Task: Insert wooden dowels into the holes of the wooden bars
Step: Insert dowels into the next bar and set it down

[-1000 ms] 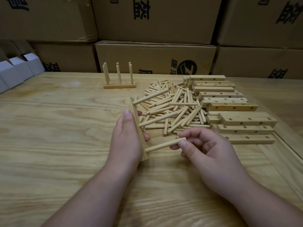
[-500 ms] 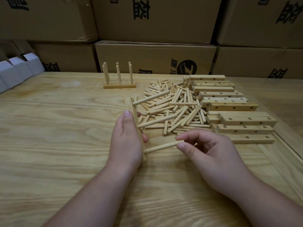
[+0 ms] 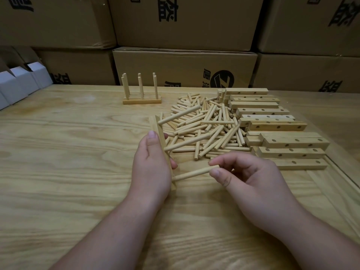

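The left hand [image 3: 151,168] grips a pale wooden bar [image 3: 158,131] bristling with three dowels, the right hand [image 3: 251,180] pinching the nearest dowel [image 3: 194,174].

1. Large black Chinese characters printed on the stacked cardboard boxes [image 3: 185,22] behind the desk [image 3: 58,172]; most cut off by box edges or the frame.
2. Upside-down character on the upper middle box [image 3: 167,9], seemingly "益" inverted; not certain.
3. Round black logo [image 3: 224,79] with a slanted white "Z"-like mark on the lower middle box, partly hidden behind the wooden bars [image 3: 253,100].
4. Partial black characters beside that logo, too cropped to read.
5. Nothing readable on the white cartons [image 3: 19,84] at far left.
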The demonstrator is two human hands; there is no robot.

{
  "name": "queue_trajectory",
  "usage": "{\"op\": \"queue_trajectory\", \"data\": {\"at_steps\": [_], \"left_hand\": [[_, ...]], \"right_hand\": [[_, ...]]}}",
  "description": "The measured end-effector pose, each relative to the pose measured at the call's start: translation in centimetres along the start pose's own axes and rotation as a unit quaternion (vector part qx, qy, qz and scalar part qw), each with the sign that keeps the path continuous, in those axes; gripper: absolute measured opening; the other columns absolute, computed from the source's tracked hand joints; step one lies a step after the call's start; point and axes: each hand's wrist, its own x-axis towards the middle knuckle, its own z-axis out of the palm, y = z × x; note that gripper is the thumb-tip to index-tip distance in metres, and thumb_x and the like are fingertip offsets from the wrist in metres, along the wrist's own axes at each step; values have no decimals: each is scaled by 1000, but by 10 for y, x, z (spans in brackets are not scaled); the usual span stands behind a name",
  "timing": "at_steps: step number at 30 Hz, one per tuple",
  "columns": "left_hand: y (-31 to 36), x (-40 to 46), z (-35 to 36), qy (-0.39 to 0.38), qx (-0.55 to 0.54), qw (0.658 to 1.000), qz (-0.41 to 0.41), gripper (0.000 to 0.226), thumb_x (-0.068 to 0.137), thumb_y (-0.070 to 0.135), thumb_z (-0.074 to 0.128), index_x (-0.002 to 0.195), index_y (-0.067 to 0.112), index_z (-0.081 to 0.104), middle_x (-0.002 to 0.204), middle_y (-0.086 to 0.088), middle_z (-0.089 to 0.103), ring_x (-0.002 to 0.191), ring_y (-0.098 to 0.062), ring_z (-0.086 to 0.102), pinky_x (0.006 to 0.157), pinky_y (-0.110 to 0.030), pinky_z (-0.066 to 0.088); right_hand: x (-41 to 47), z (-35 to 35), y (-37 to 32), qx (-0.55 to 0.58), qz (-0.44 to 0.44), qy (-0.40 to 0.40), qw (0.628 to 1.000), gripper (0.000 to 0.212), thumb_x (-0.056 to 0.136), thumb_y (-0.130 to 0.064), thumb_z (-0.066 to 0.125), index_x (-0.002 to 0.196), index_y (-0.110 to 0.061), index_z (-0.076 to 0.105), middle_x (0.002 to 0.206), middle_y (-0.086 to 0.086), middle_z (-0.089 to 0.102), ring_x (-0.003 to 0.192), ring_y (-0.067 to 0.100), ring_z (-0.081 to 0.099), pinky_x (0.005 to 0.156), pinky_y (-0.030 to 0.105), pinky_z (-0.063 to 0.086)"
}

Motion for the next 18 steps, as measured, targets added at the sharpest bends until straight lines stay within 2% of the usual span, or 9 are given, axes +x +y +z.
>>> {"op": "queue_trajectory", "data": {"at_steps": [3,5,8,11,14,18], "left_hand": [[0,0,-1,-8,-1,1000,-1,45,106,54,25,97,33,63,49,8,61,46,1,55,44,-13,40],[-1,-1,-1,-13,2,1000,0,44,105,56,24,97,36,63,51,8,61,47,1,56,47,-18,42],[-2,-2,-1,-15,-7,1000,3,43,105,57,24,94,41,62,52,7,62,47,-1,57,44,-19,43],[-1,-3,0,-21,-35,999,5,42,103,59,25,98,40,62,55,5,64,48,-5,59,41,-18,45],[1,-4,0,-27,-96,995,1,40,105,55,28,100,34,61,59,1,67,50,-9,60,41,-21,46],[10,-2,-1,-87,-223,969,-62,33,108,46,34,106,23,57,75,-6,74,64,-21,72,52,-34,56]], "right_hand": [[3,-2,4,2,17,4,1000,9,80,-25,77,86,-31,78,77,-12,71,65,0,60,61,10,46],[3,-2,6,-7,22,5,1000,12,82,-18,77,86,-29,78,77,-12,71,66,-1,60,61,10,46],[1,0,3,11,11,5,1000,11,79,-29,75,89,-33,77,78,-8,70,67,9,62,61,16,51],[-2,4,3,59,4,10,998,29,76,-35,72,105,-33,72,83,0,68,77,21,64,69,27,56],[-1,6,7,87,23,23,996,49,73,-42,70,120,-29,61,83,2,68,77,16,65,76,26,55],[3,6,10,61,44,36,997,41,70,-46,69,107,-26,68,76,-2,68,70,11,63,68,23,54]]}}
